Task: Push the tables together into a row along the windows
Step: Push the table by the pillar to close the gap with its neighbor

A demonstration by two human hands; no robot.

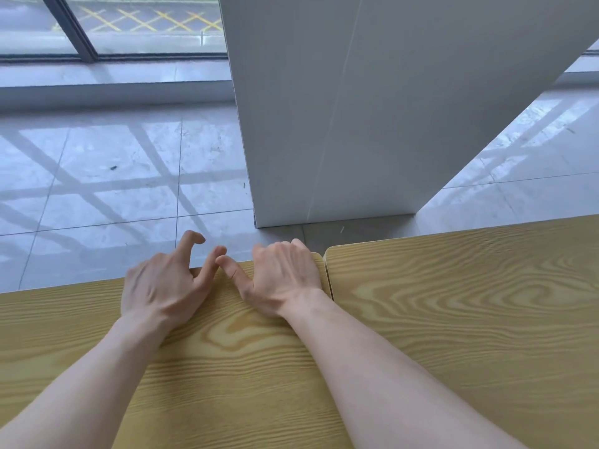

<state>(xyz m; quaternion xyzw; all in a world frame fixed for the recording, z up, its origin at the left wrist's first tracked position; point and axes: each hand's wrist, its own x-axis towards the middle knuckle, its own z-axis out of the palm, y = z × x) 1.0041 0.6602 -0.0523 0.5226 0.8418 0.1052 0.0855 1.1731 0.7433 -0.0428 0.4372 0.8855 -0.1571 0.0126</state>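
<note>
Two light wood-grain tables fill the lower part of the view. The left table (pixel 64 325) lies under my arms; the right table (pixel 470 319) stands side by side with it, a narrow seam between their rounded corners. My left hand (pixel 162 286) is at the left table's far edge, fingers spread and curled past the edge, holding nothing. My right hand (pixel 285 280) rests on the same table's far right corner, its fingers bent over the far edge and its thumb lying on the top.
A broad white pillar (pixel 356 124) rises just beyond the seam. Glossy grey floor tiles (pixel 97 189) stretch to a low sill and the dark-framed windows (pixel 77 37) at the top left. More floor shows right of the pillar.
</note>
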